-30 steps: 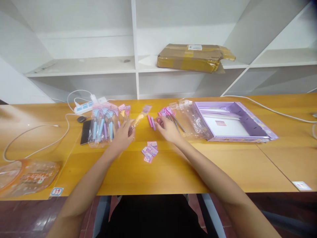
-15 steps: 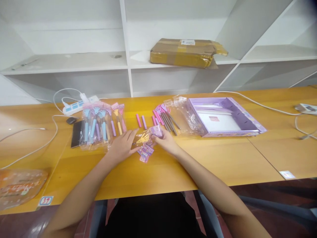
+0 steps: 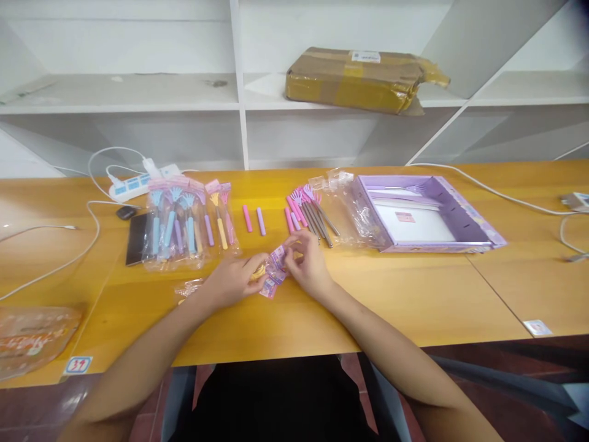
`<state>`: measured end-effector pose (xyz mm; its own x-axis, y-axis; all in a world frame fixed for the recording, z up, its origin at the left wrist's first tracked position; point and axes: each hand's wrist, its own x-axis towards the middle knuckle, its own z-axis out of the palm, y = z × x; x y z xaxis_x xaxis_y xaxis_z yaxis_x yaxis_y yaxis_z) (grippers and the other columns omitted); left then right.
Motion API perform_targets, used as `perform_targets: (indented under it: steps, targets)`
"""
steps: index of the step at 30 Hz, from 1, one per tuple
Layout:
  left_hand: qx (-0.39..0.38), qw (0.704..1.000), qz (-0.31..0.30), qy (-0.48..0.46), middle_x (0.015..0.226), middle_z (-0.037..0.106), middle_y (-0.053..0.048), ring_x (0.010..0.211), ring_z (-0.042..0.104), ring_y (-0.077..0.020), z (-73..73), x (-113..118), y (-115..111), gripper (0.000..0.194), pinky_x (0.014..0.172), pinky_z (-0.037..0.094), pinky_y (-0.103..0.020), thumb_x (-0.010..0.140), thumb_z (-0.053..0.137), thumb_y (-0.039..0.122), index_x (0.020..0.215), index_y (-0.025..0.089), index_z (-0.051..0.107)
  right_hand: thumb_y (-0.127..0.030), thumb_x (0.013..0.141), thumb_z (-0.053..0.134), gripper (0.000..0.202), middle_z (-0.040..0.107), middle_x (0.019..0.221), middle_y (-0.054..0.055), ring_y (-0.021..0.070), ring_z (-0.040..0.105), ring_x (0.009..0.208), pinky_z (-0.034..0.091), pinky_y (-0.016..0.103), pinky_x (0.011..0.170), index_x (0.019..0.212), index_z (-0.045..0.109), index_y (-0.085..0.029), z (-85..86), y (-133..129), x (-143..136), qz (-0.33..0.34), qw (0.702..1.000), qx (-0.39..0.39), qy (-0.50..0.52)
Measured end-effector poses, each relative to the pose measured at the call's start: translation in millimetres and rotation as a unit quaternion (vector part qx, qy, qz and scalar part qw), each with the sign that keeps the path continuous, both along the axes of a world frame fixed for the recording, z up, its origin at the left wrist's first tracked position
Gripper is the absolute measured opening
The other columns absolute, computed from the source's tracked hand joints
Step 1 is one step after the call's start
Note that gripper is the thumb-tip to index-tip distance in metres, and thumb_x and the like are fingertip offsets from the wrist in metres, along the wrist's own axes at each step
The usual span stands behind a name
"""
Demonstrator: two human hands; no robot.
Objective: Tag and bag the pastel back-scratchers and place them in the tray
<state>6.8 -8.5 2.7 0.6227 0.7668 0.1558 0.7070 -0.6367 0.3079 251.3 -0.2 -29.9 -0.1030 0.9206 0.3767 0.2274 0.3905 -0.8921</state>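
A yellow hand-shaped back scratcher lies under my left hand, whose fingers are closed around its head. Clear plastic wrap sticks out beyond that wrist. My right hand is closed in a pinch at the upper edge of a small purple printed card. More such cards lie on the table below it. Several bagged back scratchers in blue, purple, yellow and pink sit to the left. Loose pink and purple scratchers with metal rods lie beyond my right hand.
Pink and purple handle sleeves lie mid-table. A purple open box stands right, beside clear bags. A power strip with cables is at the back left. A taped carton rests on the shelf.
My left hand has closed over the yellow scratcher's head, which was more exposed before. My right fingers have curled up at the card's edge. The view has shifted slightly.
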Motion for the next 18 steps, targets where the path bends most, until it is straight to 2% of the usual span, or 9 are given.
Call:
perform_targets:
  steps: [4,6,9,14,16,18]
  targets:
    - [0.016,1.000,0.006,0.000,0.100,0.081,-0.005,0.085,0.078,-0.0238,-0.6,-2.1,1.6,0.050,0.081,0.057,-0.033,0.105,0.057,0.037,0.153,0.028,0.054,-0.026,0.105,0.055,0.007,0.061,0.123,0.011,0.0224,0.068,0.092,0.062,0.034,0.059,0.110,0.060,-0.027,12.8,2.6,11.0,0.017,0.996,0.041,-0.071]
    - [0.017,1.000,0.003,-0.007,0.102,0.082,-0.005,0.086,0.078,-0.0234,-0.1,-3.1,2.5,0.051,0.081,0.057,-0.032,0.105,0.057,0.036,0.155,0.030,0.054,-0.026,0.106,0.053,0.012,0.060,0.123,0.012,0.0247,0.067,0.100,0.063,0.035,0.062,0.105,0.065,-0.026,18.8,3.1,15.4,0.034,0.993,0.054,-0.095]
    - [0.020,1.000,-0.016,-0.012,0.105,0.082,-0.004,0.085,0.078,-0.0221,1.3,-4.2,3.3,0.054,0.079,0.056,-0.031,0.105,0.057,0.032,0.158,0.033,0.051,-0.030,0.108,0.053,0.015,0.059,0.121,0.012,0.0246,0.066,0.104,0.061,0.031,0.059,0.108,0.068,-0.026,22.9,3.8,18.9,0.061,0.994,0.030,-0.081]
    - [0.034,0.999,-0.042,-0.007,0.103,0.082,-0.003,0.080,0.076,-0.0204,2.8,-4.2,3.2,0.052,0.074,0.053,-0.030,0.103,0.058,0.029,0.154,0.033,0.055,-0.042,0.103,0.069,0.019,0.061,0.114,0.009,0.0225,0.065,0.103,0.058,0.032,0.076,0.101,0.069,-0.023,21.9,10.8,21.5,0.128,0.990,-0.009,-0.055]
    - [0.048,0.998,-0.032,0.003,0.101,0.081,-0.003,0.079,0.075,-0.0203,2.2,-5.3,4.1,0.046,0.073,0.052,-0.029,0.103,0.058,0.030,0.149,0.031,0.058,-0.046,0.102,0.070,0.026,0.063,0.109,0.008,0.0215,0.064,0.098,0.055,0.034,0.081,0.093,0.068,-0.022,21.9,15.4,24.4,0.124,0.991,-0.013,-0.050]
    - [0.067,0.998,0.004,0.021,0.096,0.080,-0.004,0.077,0.074,-0.0210,1.9,-8.4,6.3,0.038,0.070,0.050,-0.029,0.104,0.057,0.034,0.141,0.027,0.062,-0.048,0.103,0.070,0.031,0.065,0.108,0.008,0.0217,0.063,0.099,0.053,0.035,0.086,0.088,0.068,-0.021,22.0,20.1,29.5,0.096,0.995,-0.015,-0.038]
